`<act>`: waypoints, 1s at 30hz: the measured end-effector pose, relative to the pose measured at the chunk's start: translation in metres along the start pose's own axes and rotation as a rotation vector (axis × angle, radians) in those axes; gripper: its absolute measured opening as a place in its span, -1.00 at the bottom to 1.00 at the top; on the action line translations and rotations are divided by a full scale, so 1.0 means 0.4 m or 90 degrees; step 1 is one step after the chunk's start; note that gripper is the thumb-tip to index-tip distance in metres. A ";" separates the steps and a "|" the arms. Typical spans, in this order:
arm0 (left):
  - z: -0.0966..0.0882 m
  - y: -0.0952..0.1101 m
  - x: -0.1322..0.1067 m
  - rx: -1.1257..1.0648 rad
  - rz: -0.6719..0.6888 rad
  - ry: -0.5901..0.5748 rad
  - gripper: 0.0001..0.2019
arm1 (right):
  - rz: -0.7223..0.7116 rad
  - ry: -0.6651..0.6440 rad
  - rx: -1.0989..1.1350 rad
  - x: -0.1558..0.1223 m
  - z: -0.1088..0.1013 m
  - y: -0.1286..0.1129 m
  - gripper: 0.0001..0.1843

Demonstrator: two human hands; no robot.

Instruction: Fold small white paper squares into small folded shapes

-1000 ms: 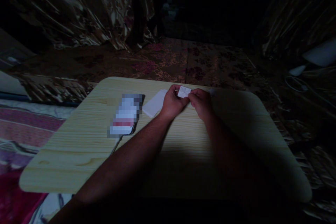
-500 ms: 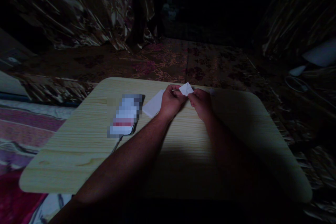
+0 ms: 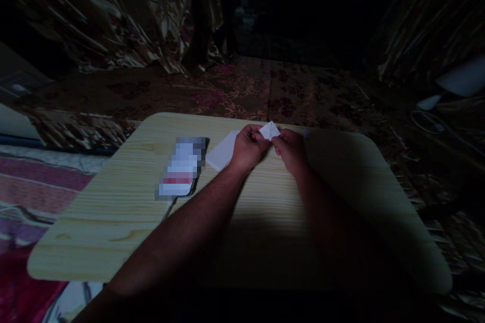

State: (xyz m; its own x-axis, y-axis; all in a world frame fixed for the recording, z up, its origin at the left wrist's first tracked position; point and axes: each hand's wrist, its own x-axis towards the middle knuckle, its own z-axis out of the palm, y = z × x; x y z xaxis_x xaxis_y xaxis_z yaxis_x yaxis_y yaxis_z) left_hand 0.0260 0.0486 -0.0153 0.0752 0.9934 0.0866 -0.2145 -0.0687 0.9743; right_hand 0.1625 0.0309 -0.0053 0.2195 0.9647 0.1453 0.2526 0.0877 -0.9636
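Note:
Between my two hands, near the far edge of the table, is a small folded white paper [image 3: 269,130] with crease lines across its face. My left hand [image 3: 247,148] grips its left side with bent fingers. On the other side, my right hand [image 3: 291,148] pinches the lower right corner, the thumb lying on top. A white paper stack or pad [image 3: 221,151] lies flat beside my left hand and is partly covered by it. Farther left rests a phone [image 3: 184,166] with a blurred, lit screen.
The light wood table [image 3: 113,212] has rounded corners. A pale cable [image 3: 167,209] runs from the phone toward my left forearm. Patterned curtains [image 3: 162,10] hang behind, and a white lamp-like object [image 3: 462,79] with a cord stands at the right. Striped bedding [image 3: 45,189] lies at the left.
The folded paper sits almost the same in both hands, very slightly lower in the picture. The whole view has shifted a little; the grip looks unchanged.

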 end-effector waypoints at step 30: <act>0.002 0.001 -0.002 -0.009 -0.004 -0.017 -0.56 | 0.012 0.014 -0.003 -0.005 0.003 -0.007 -0.86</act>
State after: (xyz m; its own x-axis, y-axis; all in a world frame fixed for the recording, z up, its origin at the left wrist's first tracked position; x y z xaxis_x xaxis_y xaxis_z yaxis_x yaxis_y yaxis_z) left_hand 0.0268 0.0477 -0.0150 0.1026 0.9910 0.0858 -0.2274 -0.0606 0.9719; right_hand 0.1603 0.0288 -0.0031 0.2445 0.9607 0.1315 0.2531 0.0677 -0.9651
